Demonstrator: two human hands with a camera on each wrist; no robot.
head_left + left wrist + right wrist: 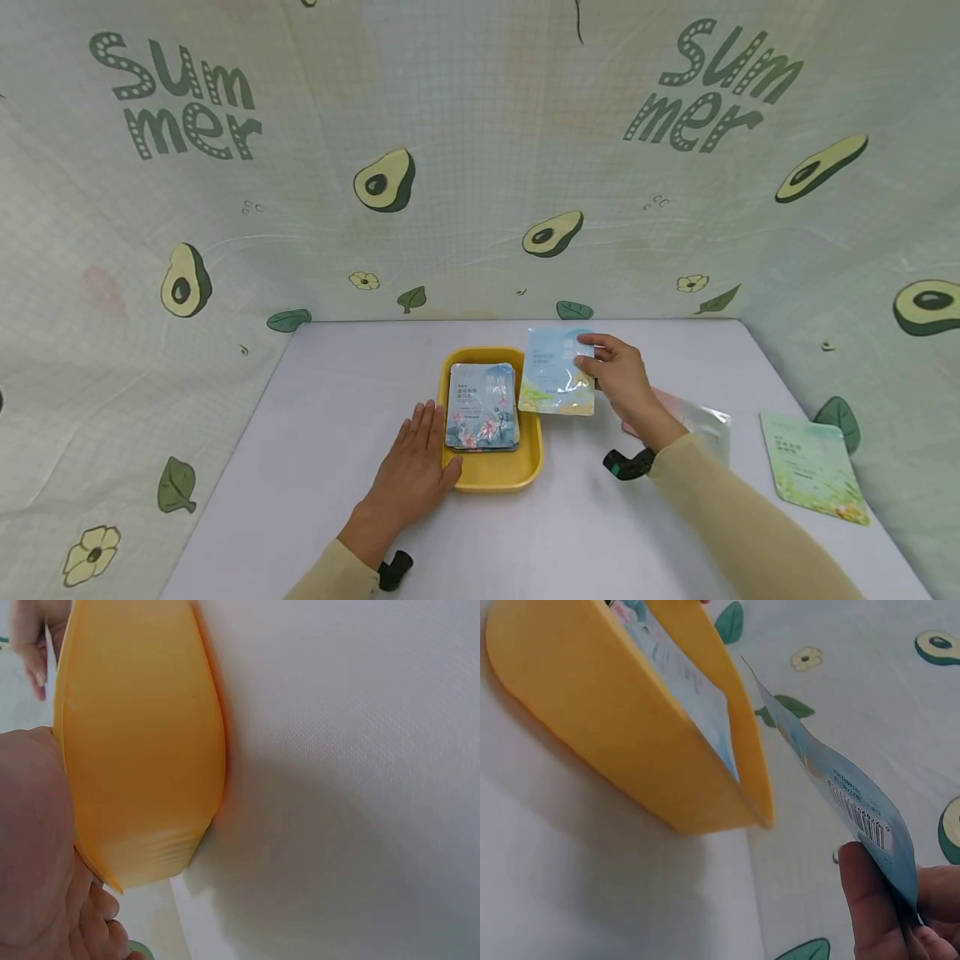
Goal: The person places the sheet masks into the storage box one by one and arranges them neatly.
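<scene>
My right hand (pixel 618 375) pinches a light blue sheet mask packet (pixel 557 375) by its right edge, holding it up beside and partly over the right rim of a yellow tray (pixel 491 471). In the right wrist view, the held packet (pixel 862 814) shows a barcode on its back. Inside the tray lies a stack of blue packets (pixel 482 408) with pink flowers. My left hand (pixel 416 467) rests against the tray's left side, its fingers straight and its thumb at the rim.
A pink and silver packet (pixel 701 421) lies on the white table (pixel 330 467) under my right forearm. Farther right is a green packet (pixel 813 467). A patterned cloth (pixel 465 117) hangs behind the table and along its sides.
</scene>
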